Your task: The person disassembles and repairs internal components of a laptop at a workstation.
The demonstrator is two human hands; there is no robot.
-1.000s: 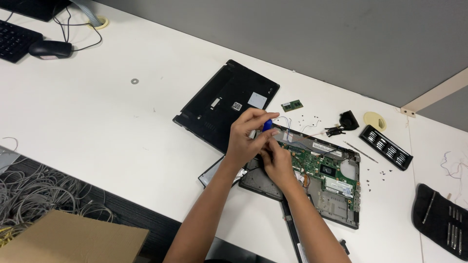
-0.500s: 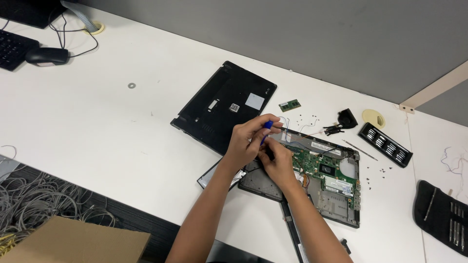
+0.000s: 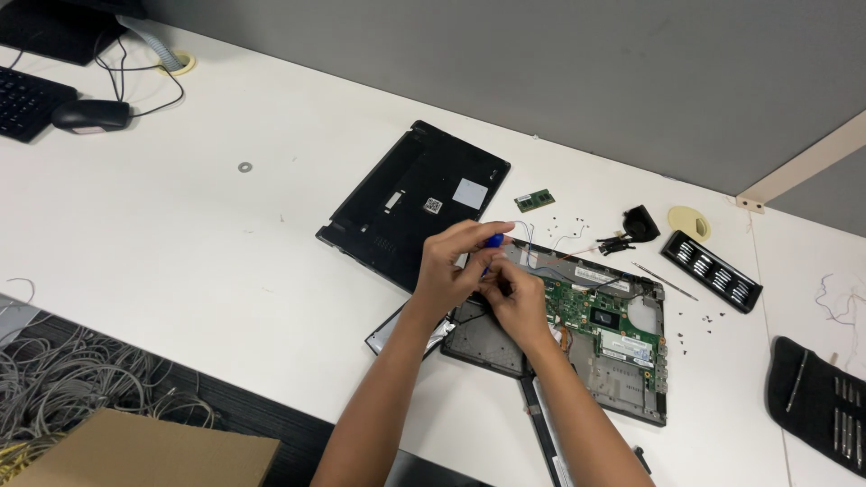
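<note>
Blue screwdriver [image 3: 492, 242] is pinched by left hand [image 3: 451, 266] and right hand [image 3: 516, 296] fingers over the opened laptop [image 3: 595, 334]; a slip could gouge the green board [image 3: 586, 307].

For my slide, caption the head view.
Both hands work a blue-handled tool over an opened laptop.
</note>
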